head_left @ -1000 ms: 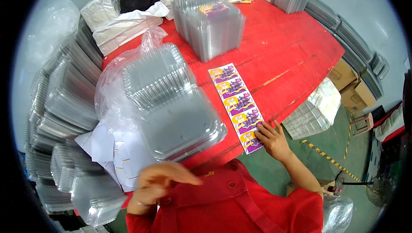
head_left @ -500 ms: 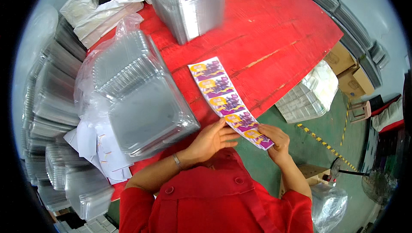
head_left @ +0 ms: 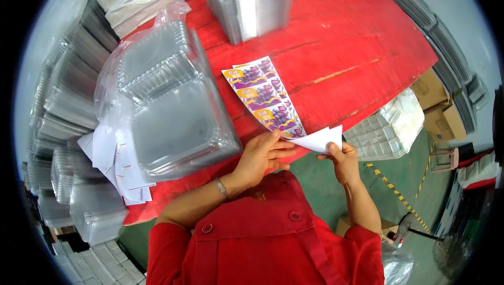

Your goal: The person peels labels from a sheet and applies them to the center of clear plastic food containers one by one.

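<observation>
Two overlapping strips of purple and orange grape-picture labels [head_left: 260, 95] lie slanted over the near edge of the red table. The near end of a strip curls over, turning up its plain white back [head_left: 317, 139]. My right hand [head_left: 344, 165] pinches that white end between thumb and fingers. With its thumb on the strip's left edge by the curl, my left hand [head_left: 258, 160] holds the strip; its other fingers reach out below. To the left, a plastic-wrapped pile of clear plastic containers [head_left: 176, 132] stands close to my left forearm.
Farther back on the table [head_left: 362, 38] stands a stack of clear containers [head_left: 252, 9] with a label on top. White papers [head_left: 119, 161] lie beside the wrapped pile. More container stacks [head_left: 73, 122] line the left side. Boxes [head_left: 441, 119] and a fan [head_left: 451, 253] are at right.
The right end of the label strip has been bent up, showing its white back. My right hand has risen slightly with it. A second strip now shows beneath the first.
</observation>
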The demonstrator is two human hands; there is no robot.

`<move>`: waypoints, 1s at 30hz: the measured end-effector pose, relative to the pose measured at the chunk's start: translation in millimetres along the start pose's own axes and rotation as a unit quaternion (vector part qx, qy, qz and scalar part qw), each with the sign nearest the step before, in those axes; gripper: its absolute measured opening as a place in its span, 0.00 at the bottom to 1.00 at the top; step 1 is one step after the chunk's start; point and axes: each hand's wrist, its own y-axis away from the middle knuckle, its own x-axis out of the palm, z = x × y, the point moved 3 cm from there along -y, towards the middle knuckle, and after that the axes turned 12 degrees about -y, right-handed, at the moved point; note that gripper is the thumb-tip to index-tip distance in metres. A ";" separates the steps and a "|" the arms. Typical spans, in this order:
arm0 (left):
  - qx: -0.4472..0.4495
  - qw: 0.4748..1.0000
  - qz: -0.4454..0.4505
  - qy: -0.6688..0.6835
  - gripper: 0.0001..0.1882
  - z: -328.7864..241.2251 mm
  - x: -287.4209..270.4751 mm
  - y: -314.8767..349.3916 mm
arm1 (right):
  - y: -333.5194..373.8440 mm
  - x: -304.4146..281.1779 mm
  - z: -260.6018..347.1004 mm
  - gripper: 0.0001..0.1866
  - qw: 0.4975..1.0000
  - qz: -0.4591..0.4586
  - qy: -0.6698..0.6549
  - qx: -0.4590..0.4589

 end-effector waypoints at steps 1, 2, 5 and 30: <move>0.001 1.000 -0.007 -0.002 0.25 -1.4 0.8 0.2 | -3.7 0.7 1.0 0.15 1.000 0.006 0.003 0.002; 0.001 1.000 -0.015 -0.004 0.26 -1.9 1.0 0.4 | -7.2 0.7 0.7 0.15 1.000 0.000 -0.017 0.021; 0.023 0.999 -0.031 -0.026 0.28 -2.6 0.2 -0.6 | -12.9 3.6 5.0 0.15 0.995 0.001 -0.075 0.060; -0.035 0.996 -0.081 0.027 0.13 19.6 -17.0 -15.4 | -31.6 15.6 55.2 0.09 0.976 -0.021 -0.010 -0.216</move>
